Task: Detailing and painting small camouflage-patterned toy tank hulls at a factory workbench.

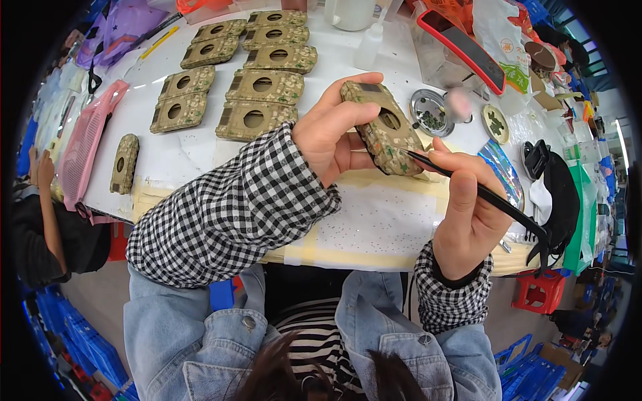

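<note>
My left hand (329,134) grips a camouflage-patterned plastic hull (393,144) with a round hole in its top, held tilted above the table. In my right hand (471,207) is a pair of black tweezers (495,198), pinched between thumb and fingers. Their tips touch or nearly touch the near end of the hull; whether a small part sits between them is too small to tell. Beyond it, a round metal dish (428,110) holds small dark green pieces. A pale round lid (495,124) beside it carries more green pieces.
Several matching hulls (257,120) stand in rows at the back left, and one more hull (124,164) lies at the far left. A red-cased phone (461,50) leans on a clear box. A pink mesh bag (93,144) hangs over the left edge. Another person's arm (48,200) shows beyond it.
</note>
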Demonstrator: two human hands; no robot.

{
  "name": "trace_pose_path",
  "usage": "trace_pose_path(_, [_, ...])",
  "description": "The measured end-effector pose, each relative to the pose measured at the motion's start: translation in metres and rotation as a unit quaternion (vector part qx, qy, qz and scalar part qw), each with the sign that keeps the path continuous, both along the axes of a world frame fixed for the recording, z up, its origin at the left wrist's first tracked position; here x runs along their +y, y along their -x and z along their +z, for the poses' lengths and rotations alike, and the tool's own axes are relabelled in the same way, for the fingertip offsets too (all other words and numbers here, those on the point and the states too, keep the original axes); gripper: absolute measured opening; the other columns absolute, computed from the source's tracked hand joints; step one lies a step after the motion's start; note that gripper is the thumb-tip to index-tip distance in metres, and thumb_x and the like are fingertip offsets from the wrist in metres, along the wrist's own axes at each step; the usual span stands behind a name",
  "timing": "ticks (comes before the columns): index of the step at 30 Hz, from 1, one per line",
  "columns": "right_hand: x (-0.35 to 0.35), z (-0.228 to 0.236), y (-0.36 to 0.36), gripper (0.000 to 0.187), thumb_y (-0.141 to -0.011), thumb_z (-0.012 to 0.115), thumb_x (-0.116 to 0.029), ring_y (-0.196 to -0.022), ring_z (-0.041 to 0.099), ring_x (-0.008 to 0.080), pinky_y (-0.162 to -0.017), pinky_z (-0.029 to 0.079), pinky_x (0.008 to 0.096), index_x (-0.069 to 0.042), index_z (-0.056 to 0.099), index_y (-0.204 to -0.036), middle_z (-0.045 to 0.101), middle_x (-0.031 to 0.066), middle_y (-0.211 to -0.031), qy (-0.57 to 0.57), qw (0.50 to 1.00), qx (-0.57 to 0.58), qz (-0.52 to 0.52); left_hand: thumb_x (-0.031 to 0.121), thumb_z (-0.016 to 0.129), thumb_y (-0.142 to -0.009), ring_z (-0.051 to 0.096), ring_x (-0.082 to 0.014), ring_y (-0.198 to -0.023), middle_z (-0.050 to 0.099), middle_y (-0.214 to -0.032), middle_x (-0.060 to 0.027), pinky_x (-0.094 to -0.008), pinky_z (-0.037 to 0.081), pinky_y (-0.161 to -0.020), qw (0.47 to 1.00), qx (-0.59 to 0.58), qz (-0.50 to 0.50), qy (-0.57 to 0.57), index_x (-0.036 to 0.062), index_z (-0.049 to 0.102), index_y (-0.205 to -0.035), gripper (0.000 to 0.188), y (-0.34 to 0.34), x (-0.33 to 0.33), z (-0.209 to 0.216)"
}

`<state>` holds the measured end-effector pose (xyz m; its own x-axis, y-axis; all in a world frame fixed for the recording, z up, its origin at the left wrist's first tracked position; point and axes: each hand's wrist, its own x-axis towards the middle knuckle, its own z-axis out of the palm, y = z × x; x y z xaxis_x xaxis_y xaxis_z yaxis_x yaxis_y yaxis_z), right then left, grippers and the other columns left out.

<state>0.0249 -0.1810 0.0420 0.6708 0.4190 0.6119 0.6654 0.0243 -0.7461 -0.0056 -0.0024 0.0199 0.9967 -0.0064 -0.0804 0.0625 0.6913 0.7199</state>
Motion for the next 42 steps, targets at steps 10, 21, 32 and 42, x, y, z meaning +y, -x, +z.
trace_pose_path(10, [0.0, 0.0, 0.0, 0.016, -0.088, 0.054, -0.009, -0.079, 0.06, 0.019, -0.092, 0.044, 0.0393, 0.003, 0.063, -0.092, 0.065, 0.0115, -0.085, 0.006, 1.0, -0.005, 0.002, 0.015, 0.05, -0.085, 0.054, -0.0241, -0.101, 0.043, -0.116, -0.0109, -0.0444, 0.05, -0.087, 1.0, 0.001, 0.0, -0.008, 0.0087, 0.03, -0.131, 0.05, 0.0, 0.0, 0.0])
trace_pose_path(21, [-0.002, 0.0, 0.001, 0.017, -0.089, 0.054, -0.01, -0.081, 0.06, 0.0189, -0.087, 0.044, 0.0332, 0.004, 0.063, -0.093, 0.065, 0.0118, -0.085, 0.012, 1.0, 0.0, -0.004, 0.016, 0.051, -0.085, 0.053, -0.0242, -0.101, 0.043, -0.116, -0.0105, -0.0448, 0.05, -0.086, 1.0, 0.003, -0.004, -0.007, 0.0101, 0.03, -0.131, 0.051, 0.0, 0.0, -0.001])
trace_pose_path(32, [-0.005, -0.003, -0.002, 0.028, -0.093, 0.048, -0.02, -0.085, 0.06, 0.0201, -0.084, 0.045, 0.031, 0.006, 0.058, -0.1, 0.063, 0.0163, -0.094, -0.046, 0.999, 0.006, 0.007, 0.021, 0.051, -0.086, 0.055, -0.0262, -0.101, 0.045, -0.115, -0.0115, -0.0457, 0.05, -0.087, 0.999, 0.021, -0.016, 0.039, 0.0104, 0.033, -0.128, 0.047, -0.003, 0.002, -0.006])
trace_pose_path(42, [-0.01, 0.004, 0.004, 0.028, -0.093, 0.047, -0.02, -0.085, 0.059, 0.0193, -0.085, 0.042, 0.0311, 0.006, 0.052, -0.104, 0.061, 0.0165, -0.093, -0.047, 0.998, -0.007, -0.035, 0.027, 0.04, -0.092, 0.056, -0.0281, -0.105, 0.053, -0.116, -0.0142, -0.0409, 0.05, -0.089, 0.995, 0.073, -0.009, 0.063, 0.0061, 0.038, -0.129, 0.043, -0.001, 0.0, 0.002])
